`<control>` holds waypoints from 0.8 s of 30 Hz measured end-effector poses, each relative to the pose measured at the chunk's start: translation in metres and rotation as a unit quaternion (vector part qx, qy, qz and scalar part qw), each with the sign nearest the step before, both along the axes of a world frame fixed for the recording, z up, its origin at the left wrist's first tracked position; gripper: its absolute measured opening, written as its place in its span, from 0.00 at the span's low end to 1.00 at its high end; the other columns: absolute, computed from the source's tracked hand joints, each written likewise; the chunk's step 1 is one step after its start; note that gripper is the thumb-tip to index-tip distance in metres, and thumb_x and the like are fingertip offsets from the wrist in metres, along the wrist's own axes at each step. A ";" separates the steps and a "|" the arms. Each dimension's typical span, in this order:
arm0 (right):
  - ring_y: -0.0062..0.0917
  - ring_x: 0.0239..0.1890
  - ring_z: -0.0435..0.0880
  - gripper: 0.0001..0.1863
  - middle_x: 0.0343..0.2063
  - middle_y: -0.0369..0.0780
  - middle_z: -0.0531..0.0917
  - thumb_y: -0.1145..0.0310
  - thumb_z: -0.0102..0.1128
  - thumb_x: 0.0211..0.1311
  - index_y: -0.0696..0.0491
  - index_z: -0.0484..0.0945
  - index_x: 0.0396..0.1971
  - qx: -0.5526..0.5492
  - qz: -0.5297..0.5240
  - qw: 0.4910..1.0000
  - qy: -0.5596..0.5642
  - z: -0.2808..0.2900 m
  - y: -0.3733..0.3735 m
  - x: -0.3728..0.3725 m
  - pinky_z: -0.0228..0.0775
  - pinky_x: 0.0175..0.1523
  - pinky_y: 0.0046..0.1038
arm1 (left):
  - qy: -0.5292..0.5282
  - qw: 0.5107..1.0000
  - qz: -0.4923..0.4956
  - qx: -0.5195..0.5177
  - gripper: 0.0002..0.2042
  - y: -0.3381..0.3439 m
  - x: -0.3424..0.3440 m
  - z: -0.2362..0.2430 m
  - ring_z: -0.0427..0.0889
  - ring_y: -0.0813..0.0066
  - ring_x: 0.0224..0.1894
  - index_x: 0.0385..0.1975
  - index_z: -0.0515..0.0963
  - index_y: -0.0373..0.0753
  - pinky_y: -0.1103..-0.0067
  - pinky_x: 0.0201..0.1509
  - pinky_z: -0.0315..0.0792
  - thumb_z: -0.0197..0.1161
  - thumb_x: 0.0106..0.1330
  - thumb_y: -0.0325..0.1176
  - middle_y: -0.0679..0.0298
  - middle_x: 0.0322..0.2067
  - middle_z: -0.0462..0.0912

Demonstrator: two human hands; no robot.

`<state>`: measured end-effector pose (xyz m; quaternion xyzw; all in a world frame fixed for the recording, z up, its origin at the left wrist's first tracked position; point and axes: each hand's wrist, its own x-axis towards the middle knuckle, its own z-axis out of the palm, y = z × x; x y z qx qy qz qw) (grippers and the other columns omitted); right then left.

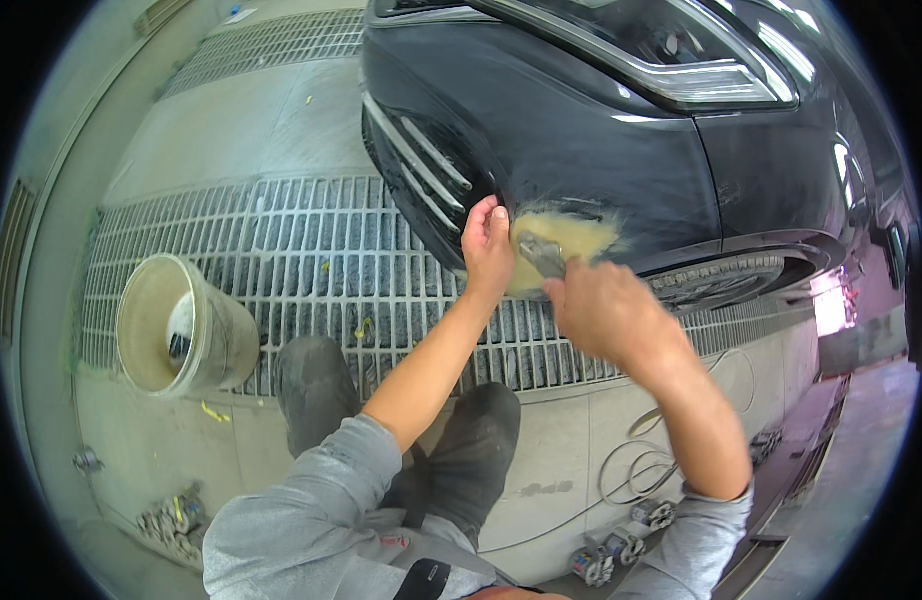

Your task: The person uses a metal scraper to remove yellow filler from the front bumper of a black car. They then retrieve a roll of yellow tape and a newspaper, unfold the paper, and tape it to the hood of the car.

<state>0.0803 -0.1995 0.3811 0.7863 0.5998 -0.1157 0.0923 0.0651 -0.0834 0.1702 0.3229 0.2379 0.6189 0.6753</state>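
My right hand (616, 310) is closed around a small grey flat tool (543, 255), which looks like a putty knife. Slightly smeared, its front end lies against a yellowish filler patch (586, 237) on the black car bumper (601, 165). The patch has uneven, feathered edges and sits low on the corner, ahead of the wheel. Just left of it, my left hand (489, 250) is at the bumper's edge beside the vent with silver strips (421, 160). Its fingers are curled together with the thumb up; whether they grip anything is hidden.
Below the car runs a metal floor grating (221, 230). A dirty white bucket (236, 345) with something inside stands to the left. At lower right lie a coiled hose (631, 470) and several small tools (609, 555). The headlight (711, 80) and front tyre (721, 280) are near the patch.
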 end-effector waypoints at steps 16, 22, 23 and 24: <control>0.34 0.27 0.86 0.14 0.25 0.46 0.85 0.73 0.49 0.56 0.60 0.85 0.28 -0.260 0.033 0.941 -0.213 0.074 0.091 -0.065 0.77 0.37 0.35 | -0.058 0.997 0.018 -0.051 0.11 0.007 0.019 -0.016 0.74 0.85 0.38 0.47 0.77 0.34 0.86 0.45 0.69 0.62 0.72 0.34 0.71 0.36 0.78; 0.31 0.24 0.83 0.12 0.23 0.43 0.84 0.73 0.48 0.55 0.59 0.82 0.25 -0.284 0.024 0.922 -0.263 0.072 0.119 -0.077 0.75 0.32 0.33 | -0.060 0.998 0.010 0.005 0.12 0.006 0.016 -0.022 0.73 0.85 0.38 0.51 0.74 0.32 0.87 0.45 0.69 0.59 0.73 0.31 0.69 0.38 0.78; 0.31 0.24 0.83 0.12 0.23 0.43 0.84 0.74 0.48 0.55 0.59 0.82 0.25 -0.282 0.022 0.921 -0.267 0.073 0.123 -0.079 0.75 0.32 0.33 | -0.057 0.998 0.005 0.000 0.12 0.005 0.015 -0.021 0.73 0.85 0.39 0.52 0.74 0.32 0.86 0.46 0.69 0.59 0.73 0.30 0.68 0.39 0.78; 0.31 0.24 0.83 0.12 0.23 0.43 0.84 0.74 0.48 0.55 0.59 0.82 0.25 -0.283 0.020 0.921 -0.268 0.074 0.125 -0.081 0.75 0.32 0.33 | -0.055 0.999 0.001 0.000 0.13 0.005 0.013 -0.021 0.73 0.85 0.39 0.53 0.73 0.31 0.86 0.46 0.69 0.58 0.73 0.30 0.68 0.39 0.78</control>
